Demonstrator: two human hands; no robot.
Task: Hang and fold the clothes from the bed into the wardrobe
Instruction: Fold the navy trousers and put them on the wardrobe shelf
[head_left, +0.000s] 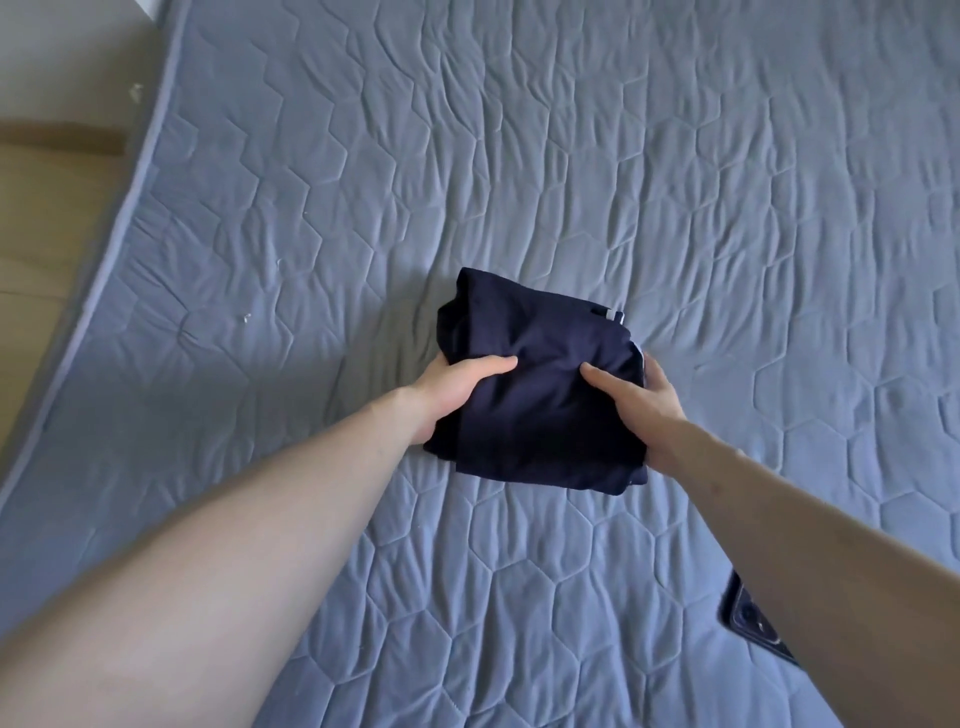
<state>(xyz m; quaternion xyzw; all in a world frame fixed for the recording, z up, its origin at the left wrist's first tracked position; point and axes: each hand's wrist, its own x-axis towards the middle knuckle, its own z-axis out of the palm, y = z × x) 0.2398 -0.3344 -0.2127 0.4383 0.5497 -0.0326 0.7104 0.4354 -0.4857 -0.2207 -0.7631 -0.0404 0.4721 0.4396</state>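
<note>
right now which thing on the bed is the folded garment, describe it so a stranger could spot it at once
Start from the grey-blue quilted bed cover that fills the view. Near its middle lies the folded navy garment, a compact dark square held at its sides by the left hand and the right hand. The only other dark thing, the phone at the lower right, is small, hard and glossy, while the garment is soft cloth.

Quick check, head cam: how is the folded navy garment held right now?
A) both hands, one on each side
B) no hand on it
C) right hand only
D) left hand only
A: the left hand and the right hand each grip one side of the folded navy garment over the quilted bed.
</note>
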